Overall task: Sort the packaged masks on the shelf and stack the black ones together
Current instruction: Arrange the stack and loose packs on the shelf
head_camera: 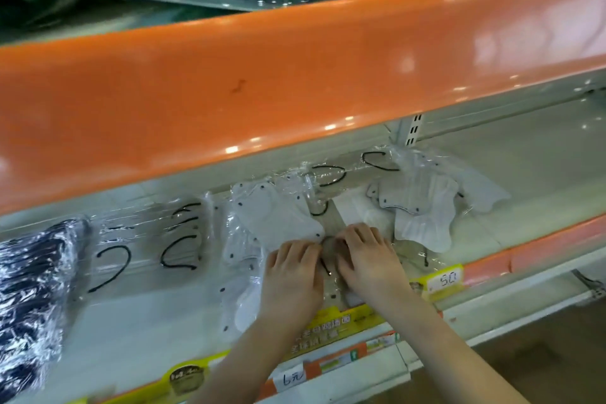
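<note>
Shelf (541,174): packet (329,248), seemingly under both hands

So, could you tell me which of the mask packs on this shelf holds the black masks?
The black pack at the far left end of the shelf; the other packs beside it hold white masks.

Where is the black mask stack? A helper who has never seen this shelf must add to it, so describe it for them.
Start at the long orange shelf edge and look at the shelf below it. Follow that shelf to its far left end, well away from both hands. There lies the black mask stack, a dark bundle in crinkled shiny plastic, while its neighbours are white masks in clear bags.
</note>
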A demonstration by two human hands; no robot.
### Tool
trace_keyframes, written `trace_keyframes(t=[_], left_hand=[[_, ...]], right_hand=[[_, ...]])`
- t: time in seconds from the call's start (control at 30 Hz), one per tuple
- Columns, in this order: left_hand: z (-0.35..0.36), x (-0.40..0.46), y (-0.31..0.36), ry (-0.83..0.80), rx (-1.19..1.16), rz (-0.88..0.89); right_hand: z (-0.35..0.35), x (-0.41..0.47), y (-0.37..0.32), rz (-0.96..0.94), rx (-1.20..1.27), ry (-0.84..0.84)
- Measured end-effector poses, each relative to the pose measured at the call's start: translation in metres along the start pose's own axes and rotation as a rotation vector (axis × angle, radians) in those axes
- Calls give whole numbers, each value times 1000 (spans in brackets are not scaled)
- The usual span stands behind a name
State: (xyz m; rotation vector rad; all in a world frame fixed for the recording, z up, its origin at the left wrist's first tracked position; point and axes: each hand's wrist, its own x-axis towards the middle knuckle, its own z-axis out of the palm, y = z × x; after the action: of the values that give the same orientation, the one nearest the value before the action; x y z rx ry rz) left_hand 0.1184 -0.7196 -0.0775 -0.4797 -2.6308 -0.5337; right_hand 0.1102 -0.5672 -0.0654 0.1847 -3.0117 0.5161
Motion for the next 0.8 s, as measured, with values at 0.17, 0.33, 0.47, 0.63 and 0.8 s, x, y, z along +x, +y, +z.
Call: trace_keyframes(t=[0.17,0.33,0.47,0.63,0.8], left_hand=[[14,4,13,-36,37,8],[23,-1,10,-60,71,-19],[24,-1,10,-48,28,-59],[24,-1,10,-54,17,-65],[23,1,12,-31,25,-57]], right_hand=[[-5,-4,16,-84,0,-87],[-7,-2,28,-174,-13,-218],[-9,1,29,-186,-27,-217],[-7,0,30,-189,-35,-189],[-4,3,33,-190,16,-128]])
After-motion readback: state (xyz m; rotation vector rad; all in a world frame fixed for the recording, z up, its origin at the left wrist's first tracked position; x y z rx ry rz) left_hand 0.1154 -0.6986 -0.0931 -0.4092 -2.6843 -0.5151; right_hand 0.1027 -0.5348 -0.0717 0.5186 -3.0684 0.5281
